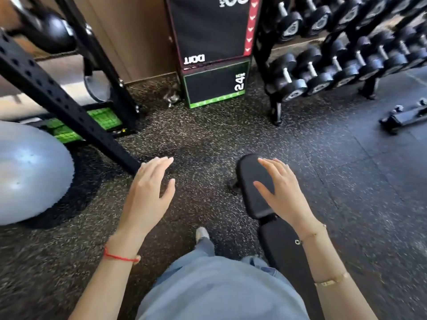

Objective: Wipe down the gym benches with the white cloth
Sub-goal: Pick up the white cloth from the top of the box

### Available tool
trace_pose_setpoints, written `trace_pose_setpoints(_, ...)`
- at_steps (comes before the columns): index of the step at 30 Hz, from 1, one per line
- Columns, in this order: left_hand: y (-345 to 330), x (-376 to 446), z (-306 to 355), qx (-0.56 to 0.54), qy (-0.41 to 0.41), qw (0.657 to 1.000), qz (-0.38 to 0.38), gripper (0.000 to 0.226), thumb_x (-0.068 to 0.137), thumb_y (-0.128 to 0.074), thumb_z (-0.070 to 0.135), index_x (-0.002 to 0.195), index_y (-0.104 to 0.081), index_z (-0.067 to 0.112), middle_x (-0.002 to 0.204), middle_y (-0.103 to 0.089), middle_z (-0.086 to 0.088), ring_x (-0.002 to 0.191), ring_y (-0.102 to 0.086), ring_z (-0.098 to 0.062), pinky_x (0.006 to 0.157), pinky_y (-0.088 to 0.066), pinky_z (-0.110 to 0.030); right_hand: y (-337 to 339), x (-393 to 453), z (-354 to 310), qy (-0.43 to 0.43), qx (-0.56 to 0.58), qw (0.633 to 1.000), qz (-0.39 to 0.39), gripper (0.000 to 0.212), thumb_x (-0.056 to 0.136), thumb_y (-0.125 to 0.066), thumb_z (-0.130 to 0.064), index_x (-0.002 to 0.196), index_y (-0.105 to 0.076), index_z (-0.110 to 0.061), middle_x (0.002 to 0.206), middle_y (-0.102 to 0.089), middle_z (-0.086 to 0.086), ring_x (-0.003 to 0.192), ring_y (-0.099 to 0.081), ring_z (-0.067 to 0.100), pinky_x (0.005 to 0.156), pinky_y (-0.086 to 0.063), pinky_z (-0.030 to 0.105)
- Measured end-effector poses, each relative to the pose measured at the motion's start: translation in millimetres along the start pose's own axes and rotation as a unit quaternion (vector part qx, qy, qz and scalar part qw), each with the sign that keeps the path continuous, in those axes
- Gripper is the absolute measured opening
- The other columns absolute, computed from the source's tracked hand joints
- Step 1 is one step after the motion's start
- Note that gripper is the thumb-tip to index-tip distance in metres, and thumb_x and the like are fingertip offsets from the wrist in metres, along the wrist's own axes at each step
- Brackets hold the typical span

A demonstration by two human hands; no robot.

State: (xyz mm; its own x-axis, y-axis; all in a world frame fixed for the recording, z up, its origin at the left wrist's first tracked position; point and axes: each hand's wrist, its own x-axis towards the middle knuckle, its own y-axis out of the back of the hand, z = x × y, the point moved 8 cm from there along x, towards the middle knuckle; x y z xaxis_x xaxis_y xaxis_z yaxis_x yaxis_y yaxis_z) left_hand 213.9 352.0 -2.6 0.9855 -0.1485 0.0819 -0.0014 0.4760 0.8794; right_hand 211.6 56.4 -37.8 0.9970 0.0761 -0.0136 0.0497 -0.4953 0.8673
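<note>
1. One bench (256,188) is seen, black and padded, running from under the right hand (283,192) back toward the body; its rounded seat end lies just beyond the fingertips, the longer back pad below the wrist.
2. No white cloth is seen anywhere in the view; neither hand carries it. Where it lies cannot be told.
3. The right hand is held flat, fingers straight and slightly spread, over the seat pad. Nothing is gripped. Whether the palm touches the pad or hovers just above cannot be told.
4. The left hand (150,192) is held open with relaxed fingers, thumb apart, over bare speckled floor (201,139); nothing is held. It is probably kept out for balance, judged only from the posture.
5. The task is judged not yet begun on this bench: without the cloth, no wiping can be done.
6. Just left of the left hand, a slanted black rack upright (69,107) meets the floor; farther left a grey ball (27,172) rests.
7. Well ahead of both hands, stacked plyo boxes (215,84) stand.
8. Ahead and right of the right hand, a dumbbell rack (335,65) is loaded.
</note>
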Motion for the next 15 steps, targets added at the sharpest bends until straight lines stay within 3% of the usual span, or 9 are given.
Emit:
trace_pose_setpoints(8,42.8,74.7,-94.5,0.011,0.052,0.999,-0.006,0.048,0.098,-0.051,0.023,0.146,-0.042,0.018,0.149,-0.044,0.003,0.143,-0.030,-0.010,0.123,-0.021,-0.039,-42.8,121.5,-74.8,0.026,0.029,0.999,-0.019,0.057,0.097,-0.061,-0.030,0.149,-0.041,-0.016,0.151,-0.045,0.001,0.147,-0.028,0.023,0.120,-0.023,0.050)
trace_pose_setpoints(15,40.8,172.5,-138.6,-0.003,0.075,0.997,0.002,0.049,0.099,-0.051,0.025,0.146,-0.041,0.020,0.151,-0.043,0.004,0.143,-0.031,-0.009,0.122,-0.025,-0.042,-64.0,229.3,-84.5,0.030,0.034,0.998,-0.039,0.057,0.097,-0.062,-0.029,0.148,-0.042,-0.014,0.149,-0.046,0.003,0.146,-0.029,0.023,0.120,-0.024,0.050)
